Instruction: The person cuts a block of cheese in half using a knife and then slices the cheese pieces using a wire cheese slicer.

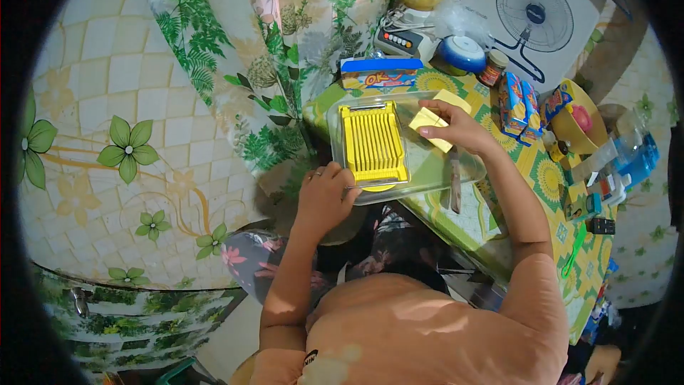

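A yellow slicer (372,144) with parallel slats lies in a clear plastic tray (427,187). At the tray's lower left corner is my left hand (330,189), its fingers curled at the slicer's near end. My right hand (456,127) grips a pale yellow block (429,128) with thumb and fingers, just right of the slicer. Another pale yellow piece (453,101) lies behind that hand, at the tray's far right. A knife (455,185) rests in the tray below my right hand.
Behind the tray stands a blue-edged box (381,73). Blue packets (520,107), a jar (493,68), a blue bowl (462,55) and a yellow container (586,122) are at the back right. A green utensil (573,251) lies near the table's right edge.
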